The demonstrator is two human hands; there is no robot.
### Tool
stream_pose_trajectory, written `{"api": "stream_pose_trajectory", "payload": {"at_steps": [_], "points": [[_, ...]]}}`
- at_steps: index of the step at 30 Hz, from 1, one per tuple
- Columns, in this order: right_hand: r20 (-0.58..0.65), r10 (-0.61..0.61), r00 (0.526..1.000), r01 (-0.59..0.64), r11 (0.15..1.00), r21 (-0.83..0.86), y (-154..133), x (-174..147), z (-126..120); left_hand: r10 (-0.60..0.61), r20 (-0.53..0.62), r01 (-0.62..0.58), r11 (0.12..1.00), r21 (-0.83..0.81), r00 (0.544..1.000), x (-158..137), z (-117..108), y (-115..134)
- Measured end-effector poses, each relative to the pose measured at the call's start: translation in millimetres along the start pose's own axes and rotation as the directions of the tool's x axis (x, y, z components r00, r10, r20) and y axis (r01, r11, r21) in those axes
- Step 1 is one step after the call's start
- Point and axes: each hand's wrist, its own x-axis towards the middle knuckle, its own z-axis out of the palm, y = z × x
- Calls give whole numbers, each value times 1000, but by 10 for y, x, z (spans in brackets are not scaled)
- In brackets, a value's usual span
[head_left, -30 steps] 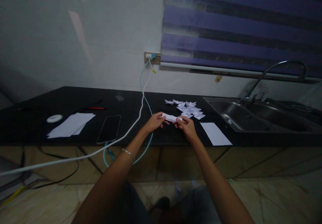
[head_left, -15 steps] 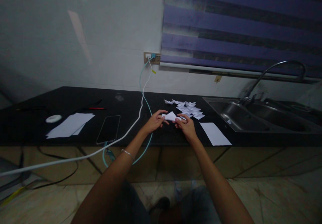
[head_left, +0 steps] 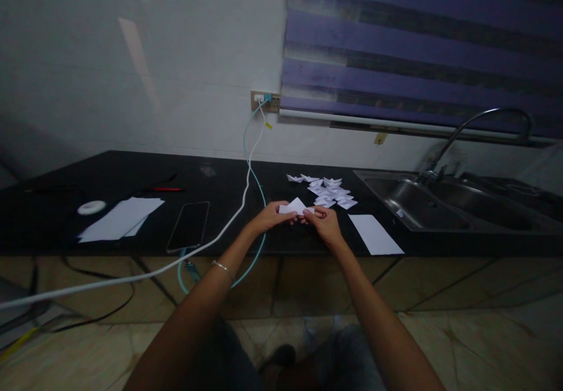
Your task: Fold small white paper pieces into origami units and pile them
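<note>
Left hand (head_left: 266, 217) and right hand (head_left: 326, 224) have curled in tighter since the earlier frame. On my feed, the black countertop (head_left: 226, 183) bears white origami boats (head_left: 328, 191); in front, both hands pinch one peaked folded paper (head_left: 295, 207).

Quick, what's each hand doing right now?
Left hand: closed on the left end of the folded paper.
Right hand: closed on its right end.

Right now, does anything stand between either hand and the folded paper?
Nothing visible: the left hand and right hand both grip the folded paper. The teal cable runs behind the left hand, not in between.
</note>
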Motion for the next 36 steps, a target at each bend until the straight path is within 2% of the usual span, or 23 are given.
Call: {"api": "stream_pose_trajectory", "payload": {"at_steps": [6, 12, 19, 24, 30, 36], "points": [[24, -25, 999, 26, 999, -25, -11, -19, -9, 45, 45, -47, 997, 58, 998, 3, -19, -42], [42, -31, 999, 33, 999, -43, -26, -28, -5, 58, 83, -61, 997, 37, 995, -12, -32, -19], [0, -26, 1000, 26, 999, -31, -49, -36, -7, 74, 119, -77, 997, 21, 990, -46, -27, 69], [-9, -7, 1000, 7, 1000, -26, -92, -58, -12, 32, 202, -22, 999, -48, 979, -55, -33, 92], [-67, 19, 998, -17, 1000, 19, -84, -45, -20, -14, 341, 77, 982, -172, 940, -75, -32, 107], [-69, 21, 997, -20, 1000, 19, -45, -22, -24, -10, 346, 74, 982, -173, 938, -70, -38, 62]]}}
